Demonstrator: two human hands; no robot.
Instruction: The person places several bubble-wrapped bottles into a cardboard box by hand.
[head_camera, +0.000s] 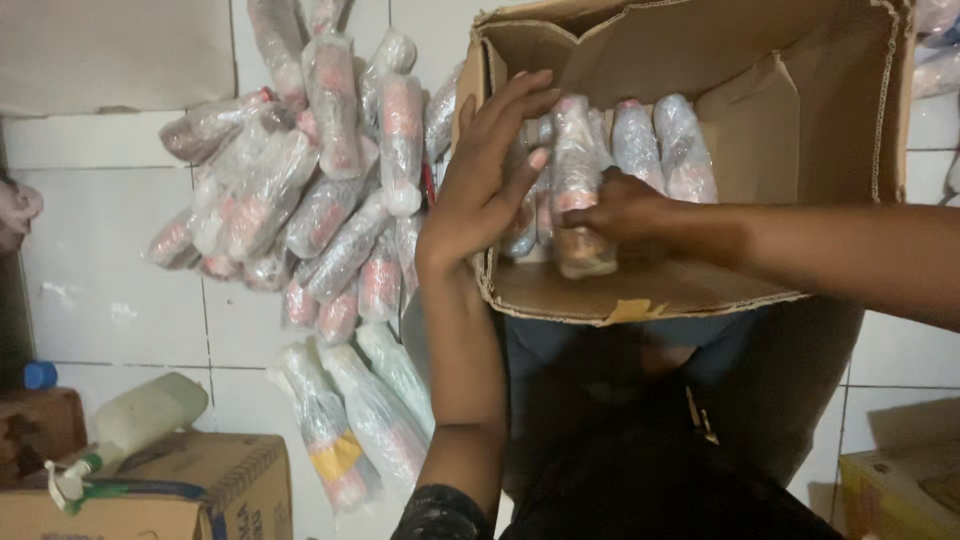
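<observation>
Here, your right hand (625, 212) is down inside the open cardboard box (840, 120), fingers closed around a plastic-wrapped bottle pack (578, 195) that stands nearly upright, its lower end at about 6 o'clock from your knuckles and touching the box floor. Your left hand (487, 172) sits at 9 o'clock from that pack, spread wide and holding nothing, palm against the box's left wall, fingertips curling over the rim and reaching just beside the pack's upper half. At 1 to 2 o'clock from your right hand, two more wrapped packs (660, 148) stand side by side against the back of the box, close to the one you grip. Whether other packs between your two hands touch it, you cannot tell; your left fingers cover that spot. Outside the box, at 9 to 10 o'clock from your left hand, a loose heap of wrapped packs (320, 190) lies on the white tiled floor (110, 270), well apart from the gripped pack. More packs (365, 410) trail off toward 7 o'clock. At far lower left a spray bottle (130, 425) lies on a second carton (215, 490).
</observation>
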